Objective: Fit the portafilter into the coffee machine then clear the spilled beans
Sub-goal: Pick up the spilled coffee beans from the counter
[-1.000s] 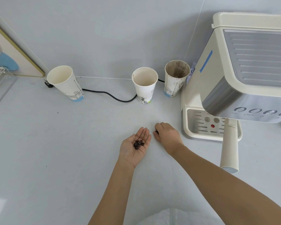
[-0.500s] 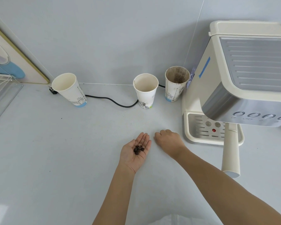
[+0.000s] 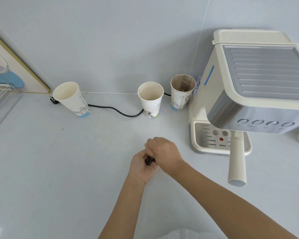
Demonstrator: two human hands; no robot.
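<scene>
A cream and steel coffee machine (image 3: 259,87) stands at the right. The portafilter sits under its head, and its long cream handle (image 3: 237,161) sticks out toward me over the drip tray (image 3: 197,144). My left hand (image 3: 141,167) lies palm up, cupped around several dark coffee beans (image 3: 149,160). My right hand (image 3: 164,153) is right over that palm, its fingertips bunched down at the beans and hiding part of them. I cannot tell whether it pinches a bean.
Three paper cups stand along the wall: one at the left (image 3: 71,99), one in the middle (image 3: 150,99), and a stained one (image 3: 182,91) beside the machine. A black cable (image 3: 117,110) runs behind them. A clear rack (image 3: 0,104) is at the far left.
My right hand left the counter beside the palm and moved over my left palm, fingertips on the beans. My view shifted slightly downward.
</scene>
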